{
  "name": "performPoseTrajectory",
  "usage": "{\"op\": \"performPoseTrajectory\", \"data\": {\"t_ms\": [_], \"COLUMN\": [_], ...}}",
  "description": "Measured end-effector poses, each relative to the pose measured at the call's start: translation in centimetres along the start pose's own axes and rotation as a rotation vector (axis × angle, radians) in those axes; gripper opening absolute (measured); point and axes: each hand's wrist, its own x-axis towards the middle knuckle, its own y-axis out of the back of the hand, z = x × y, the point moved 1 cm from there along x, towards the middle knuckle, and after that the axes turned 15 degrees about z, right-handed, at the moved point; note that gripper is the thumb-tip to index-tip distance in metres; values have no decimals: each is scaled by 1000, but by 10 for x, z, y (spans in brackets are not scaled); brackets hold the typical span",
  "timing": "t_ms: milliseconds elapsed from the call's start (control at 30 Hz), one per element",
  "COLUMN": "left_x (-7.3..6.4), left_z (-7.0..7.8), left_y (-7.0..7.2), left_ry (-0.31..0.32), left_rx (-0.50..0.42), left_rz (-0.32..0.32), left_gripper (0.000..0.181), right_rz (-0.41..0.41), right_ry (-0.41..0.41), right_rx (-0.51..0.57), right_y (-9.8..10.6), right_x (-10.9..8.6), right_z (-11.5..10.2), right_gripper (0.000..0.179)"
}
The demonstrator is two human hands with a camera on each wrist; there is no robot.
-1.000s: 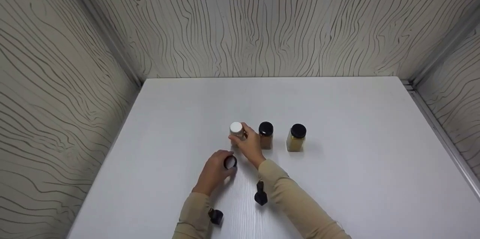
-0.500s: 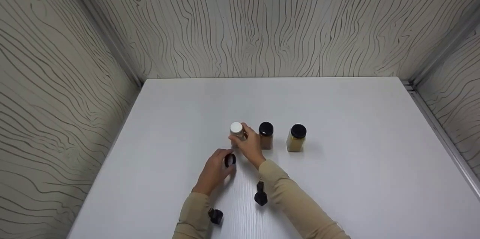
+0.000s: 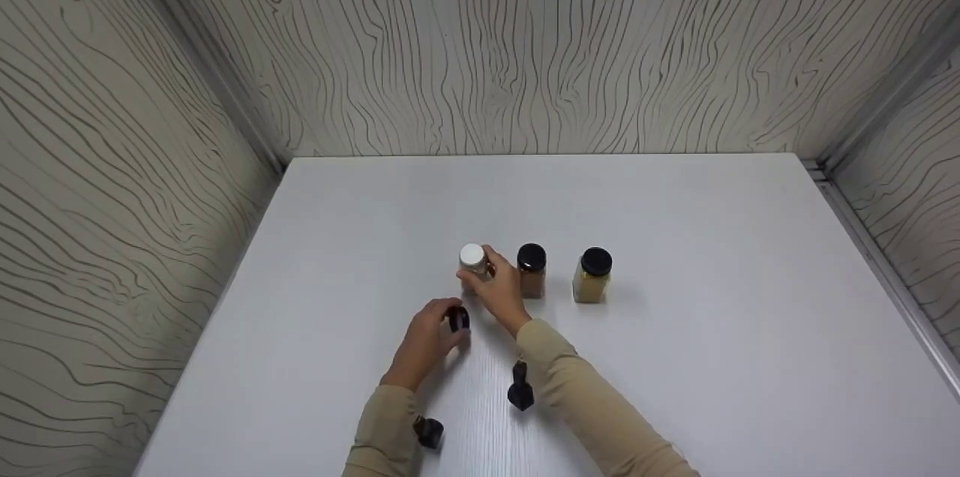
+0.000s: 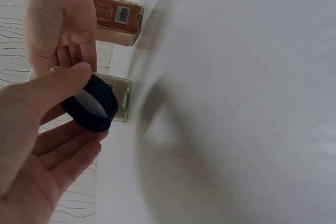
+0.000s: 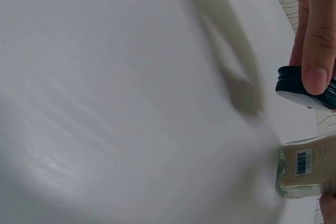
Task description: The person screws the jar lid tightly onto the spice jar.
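Note:
My left hand [image 3: 421,342] pinches a black screw lid [image 3: 460,318] between thumb and fingers, raised above the table. In the left wrist view the lid [image 4: 108,98] is tilted, its pale inside showing. Just beyond it, my right hand [image 3: 504,293] grips a glass jar [image 3: 472,255] with a white round top; whether that is a seal or the contents, I cannot tell. In the right wrist view the jar [image 5: 294,163] stands on the table, filled with something beige and bearing a barcode label. The lid and jar are apart.
To the right of the held jar stand a reddish-brown jar [image 3: 532,278] and a yellow jar [image 3: 592,286], both with black lids. They are on a white table [image 3: 697,357] bordered by wood-patterned walls [image 3: 480,49]. Black wrist cameras [image 3: 520,391] hang below the sleeves.
My left hand turns the lid, so its open inside, visible in the head view before, now faces away. The hand shifts slightly left. My right hand and the jars stay in place.

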Motion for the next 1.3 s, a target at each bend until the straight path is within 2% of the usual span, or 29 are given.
{"op": "performPoseTrajectory", "data": {"t_ms": [267,567,767,1133,1300], "left_x": [-1,-1,0,0,1], "left_z": [0,-1,-1,0,1], "left_y": [0,-1,-1,1,4], "left_ry": [-28,-14,-21,-20,-12], "left_rx": [63,10,12,11,18], "left_rz": [-21,-19,-40,1,7], "left_gripper": [39,37,39,36,36], "right_rz": [-12,-5,2,-13,-27], "right_ry": [-2,-20,-21,15,2], "right_rx": [26,26,28,0,2], "right_y": [-1,-1,-2,-1,1], "right_x": [1,0,1,1,0], "right_z": [1,2,1,1,0], "right_gripper": [45,46,49,47,49]}}
